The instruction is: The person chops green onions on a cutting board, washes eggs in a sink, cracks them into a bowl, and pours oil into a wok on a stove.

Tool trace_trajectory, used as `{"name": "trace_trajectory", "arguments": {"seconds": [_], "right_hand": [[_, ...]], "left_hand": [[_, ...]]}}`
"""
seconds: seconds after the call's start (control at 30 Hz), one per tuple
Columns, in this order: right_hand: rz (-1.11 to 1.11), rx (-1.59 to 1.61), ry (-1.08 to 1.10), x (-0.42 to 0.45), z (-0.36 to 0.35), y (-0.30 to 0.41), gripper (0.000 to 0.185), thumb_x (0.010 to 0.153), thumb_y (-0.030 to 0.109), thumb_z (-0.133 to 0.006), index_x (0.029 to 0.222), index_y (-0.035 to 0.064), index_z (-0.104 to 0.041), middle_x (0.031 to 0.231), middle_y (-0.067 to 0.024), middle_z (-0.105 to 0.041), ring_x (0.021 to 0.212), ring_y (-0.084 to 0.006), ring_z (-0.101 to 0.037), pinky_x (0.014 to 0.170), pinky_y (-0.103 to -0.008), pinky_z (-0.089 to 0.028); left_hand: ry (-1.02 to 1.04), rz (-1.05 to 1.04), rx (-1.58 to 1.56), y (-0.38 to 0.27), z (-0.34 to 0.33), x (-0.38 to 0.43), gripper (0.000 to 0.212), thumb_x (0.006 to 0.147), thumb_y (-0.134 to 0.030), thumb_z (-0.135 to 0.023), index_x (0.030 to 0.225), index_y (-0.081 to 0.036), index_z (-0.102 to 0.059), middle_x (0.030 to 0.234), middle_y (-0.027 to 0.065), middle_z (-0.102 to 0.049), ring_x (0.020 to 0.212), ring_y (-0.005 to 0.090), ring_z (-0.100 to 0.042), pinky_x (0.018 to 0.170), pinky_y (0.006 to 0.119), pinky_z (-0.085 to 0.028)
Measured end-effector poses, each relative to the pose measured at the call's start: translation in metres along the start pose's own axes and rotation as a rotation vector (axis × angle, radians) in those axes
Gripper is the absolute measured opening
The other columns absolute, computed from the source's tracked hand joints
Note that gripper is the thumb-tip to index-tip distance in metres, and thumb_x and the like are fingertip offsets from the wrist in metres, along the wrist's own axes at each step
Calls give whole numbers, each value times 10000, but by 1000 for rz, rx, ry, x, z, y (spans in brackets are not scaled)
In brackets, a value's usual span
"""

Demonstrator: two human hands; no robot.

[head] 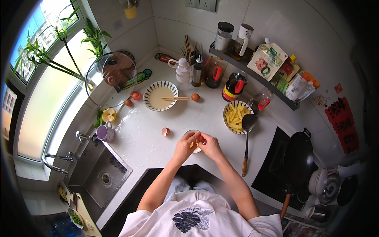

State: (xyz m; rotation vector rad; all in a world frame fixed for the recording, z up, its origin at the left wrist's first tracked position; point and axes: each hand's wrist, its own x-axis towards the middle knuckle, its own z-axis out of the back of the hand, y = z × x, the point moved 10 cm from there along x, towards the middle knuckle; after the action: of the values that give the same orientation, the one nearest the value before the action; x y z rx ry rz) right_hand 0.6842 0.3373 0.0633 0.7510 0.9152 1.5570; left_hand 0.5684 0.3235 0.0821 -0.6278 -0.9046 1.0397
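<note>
My left hand [187,144] and my right hand [211,145] meet over a small bowl [192,131] on the white counter. Their fingertips are bent together and touch or nearly touch. Something yellow, like egg yolk, shows between and below the fingers. Whether any shell is pinched there is hidden. A piece of broken eggshell [165,131] lies to the left of the bowl. Farther back, a patterned bowl [146,100] holds a pale liquid, with chopsticks [180,98] resting across its rim. A whole brown egg [195,97] sits by the chopstick ends.
A bowl of cut potato strips [234,117] carries a spatula [245,148] on its right. Beyond are a cooktop [266,166] and a wok [299,157]. Bottles [234,87] line the back wall. Leftward are a purple mug [105,132], a glass lid [97,99] and the sink [91,189].
</note>
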Motion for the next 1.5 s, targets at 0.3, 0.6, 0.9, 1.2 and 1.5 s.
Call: {"name": "trace_trajectory", "arguments": {"seconds": [0.3,0.6,0.9,1.2,1.5], "right_hand": [[245,-358,30,-11,16,25,396,747,9,-625,1139,49,-589,979,-96,-652,921,-275,-607,828,-387,-479],[336,-391,-54,-16,37,42,436,713,-57,-628,1119,94,-578,1052,-40,-638,996,-259,-556,901,-390,-416],[205,69,-116,-6,45,27,449,726,-103,-647,1139,47,-558,1122,-112,-582,998,-267,-601,846,-368,-509],[247,50,-46,3,1,41,445,749,0,-707,1166,74,-570,1093,-99,-614,970,-237,-612,794,-322,-503],[83,-128,-160,97,-4,-49,426,783,74,-670,1190,52,-545,1092,-126,-603,955,-284,-587,850,-377,-484]], "left_hand": [[233,-222,330,-21,11,8,597,714,41,-640,1272,-160,-571,1245,102,-547,1073,278,-568,869,375,-511],[79,-345,415,-96,64,30,537,726,-13,-655,1241,-150,-592,1265,73,-552,1086,237,-572,810,342,-486],[-160,43,-300,-39,74,28,376,849,49,-622,1207,-50,-561,1207,108,-584,1057,219,-598,902,306,-496],[-93,482,-846,38,16,-22,360,903,-34,-607,1246,-27,-499,1132,96,-599,973,142,-609,833,249,-486],[-429,534,-214,153,97,-46,349,882,-51,-611,1213,-67,-502,1076,112,-650,991,235,-615,840,334,-466]]}}
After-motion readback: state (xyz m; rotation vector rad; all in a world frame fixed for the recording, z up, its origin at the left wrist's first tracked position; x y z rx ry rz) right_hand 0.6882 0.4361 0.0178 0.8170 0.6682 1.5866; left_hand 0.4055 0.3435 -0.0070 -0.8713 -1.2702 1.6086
